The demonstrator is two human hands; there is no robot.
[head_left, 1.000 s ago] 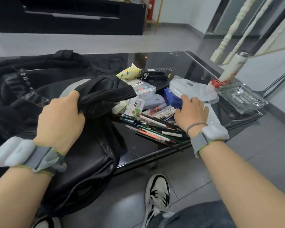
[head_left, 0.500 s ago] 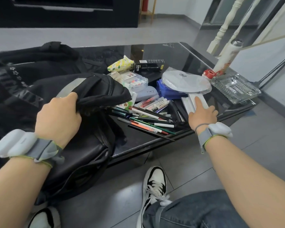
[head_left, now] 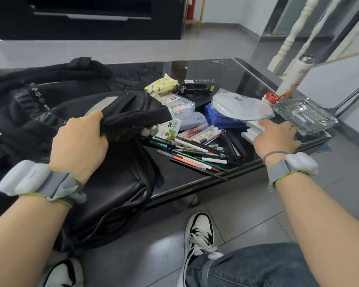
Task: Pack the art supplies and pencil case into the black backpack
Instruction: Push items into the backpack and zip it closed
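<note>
Now backpack (head_left: pixel 120 183) under left hand (head_left: pixel 79 146) grip.

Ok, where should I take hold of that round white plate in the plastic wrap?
Judging by its pose, grip the wrapped white plate at its near rim, coming from the right hand side; that edge overhangs the blue pouch, leaving room for fingers underneath.

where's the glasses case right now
In the head view the glasses case lies mid-table, between the clear marker box behind it and the loose pens in front, left of the blue pouch.
</note>
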